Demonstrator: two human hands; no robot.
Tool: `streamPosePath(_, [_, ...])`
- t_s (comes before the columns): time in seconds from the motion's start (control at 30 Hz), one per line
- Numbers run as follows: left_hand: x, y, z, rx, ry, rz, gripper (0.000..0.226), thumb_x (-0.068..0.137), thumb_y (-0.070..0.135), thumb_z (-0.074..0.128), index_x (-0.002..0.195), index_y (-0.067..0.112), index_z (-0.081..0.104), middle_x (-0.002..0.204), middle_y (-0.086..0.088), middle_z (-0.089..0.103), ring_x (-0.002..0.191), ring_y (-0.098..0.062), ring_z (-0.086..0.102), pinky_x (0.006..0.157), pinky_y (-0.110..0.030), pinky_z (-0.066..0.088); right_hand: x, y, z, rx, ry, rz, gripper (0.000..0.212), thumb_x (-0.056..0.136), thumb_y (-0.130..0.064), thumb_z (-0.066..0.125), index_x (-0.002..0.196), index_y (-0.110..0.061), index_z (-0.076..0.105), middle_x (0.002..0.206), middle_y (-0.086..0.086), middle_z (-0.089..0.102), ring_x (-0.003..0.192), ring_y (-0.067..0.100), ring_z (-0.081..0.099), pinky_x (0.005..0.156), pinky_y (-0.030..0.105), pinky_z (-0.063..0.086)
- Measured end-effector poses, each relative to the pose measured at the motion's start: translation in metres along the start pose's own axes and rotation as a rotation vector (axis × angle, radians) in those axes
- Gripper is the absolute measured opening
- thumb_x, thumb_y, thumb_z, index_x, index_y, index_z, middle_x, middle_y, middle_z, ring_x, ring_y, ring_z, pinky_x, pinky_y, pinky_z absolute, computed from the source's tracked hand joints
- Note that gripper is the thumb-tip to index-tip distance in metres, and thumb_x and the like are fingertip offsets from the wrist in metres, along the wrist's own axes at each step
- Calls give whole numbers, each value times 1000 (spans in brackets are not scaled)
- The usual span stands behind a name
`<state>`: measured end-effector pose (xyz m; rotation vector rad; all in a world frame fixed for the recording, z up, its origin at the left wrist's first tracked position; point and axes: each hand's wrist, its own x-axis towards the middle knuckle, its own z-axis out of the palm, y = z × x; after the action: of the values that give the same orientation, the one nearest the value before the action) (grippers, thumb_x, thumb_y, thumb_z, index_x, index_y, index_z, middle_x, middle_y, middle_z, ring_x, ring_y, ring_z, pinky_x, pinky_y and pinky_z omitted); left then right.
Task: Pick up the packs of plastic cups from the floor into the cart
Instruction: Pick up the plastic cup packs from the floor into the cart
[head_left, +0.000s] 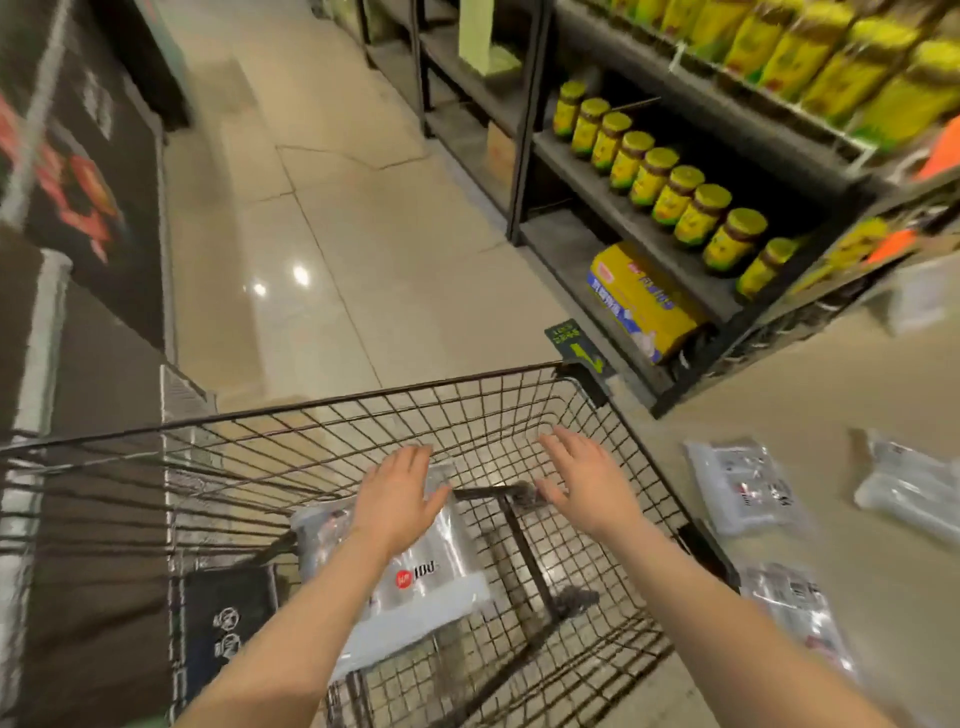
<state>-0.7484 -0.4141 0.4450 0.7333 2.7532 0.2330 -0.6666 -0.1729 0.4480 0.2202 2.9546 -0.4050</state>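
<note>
Over a wire cart in a shop aisle, a person's two hands hang with fingers spread and straight — the left hand just above a pack of plastic cups lying in the basket, the right hand over bare mesh, neither gripping anything. Whether the left palm touches the pack cannot be told.

On the tiled floor to the right of the cart lie three more packs: one just beside the cart's side, a second farther right near the frame's edge, and a third nearer the person, close to the cart's corner.

Risk, as judged from here: the clear film looks slick and the packs floppy, so a one-handed pinch at a corner could let a pack sag and slide free — or crush the cups inside. The cart could also roll off if bumped while the person stoops, and the nearest pack lies close enough to the wheels to be run over.

Each pack looks flat and rectangular, wrapped in glossy transparent plastic with a printed label; the one in the cart shows a red round logo beside dark lettering. Motion blur softens the floor packs' printing.
</note>
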Motion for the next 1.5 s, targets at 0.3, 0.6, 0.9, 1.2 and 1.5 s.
streamPosePath(0.3, [25,223,-43,76,92,340,70,92,57,37,149,18,22,144,-5,41,128,-25,44,101,-43,42,-160,155,-96,71,216,366,57,94,-43,47,144,-19,37,146,10,40,135,28,37,109,36,28])
streamPosePath(0.6, [-55,525,19,34,29,678,73,87,51,47,146,11,27,140,-11,43,125,-29,45,98,-38,38,-425,342,-119,75,316,755,64,93,-45,49,148,-20,28,148,7,38,131,26,41,108,34,31])
streamPosePath(0.9, [-118,733,101,57,-115,986,74,88,53,44,148,13,27,136,-9,46,118,-30,51,91,-40,45,-658,463,-100,166,336,1158,67,92,-48,50,148,-19,28,148,7,39,128,26,46,101,33,37])
streamPosePath(1.2, [-119,895,200,164,-244,1160,70,91,47,50,148,13,27,137,-8,47,116,-28,52,87,-39,46,-761,569,-61,236,257,1380,68,94,-47,48,150,-19,23,150,7,33,132,24,40,105,32,33])
streamPosePath(1.5, [-65,1021,276,237,-348,1138,67,91,46,50,145,13,32,134,-7,49,113,-28,54,84,-38,45,-774,717,-51,332,142,1395,67,94,-47,48,149,-18,24,149,7,34,131,23,41,103,30,34])
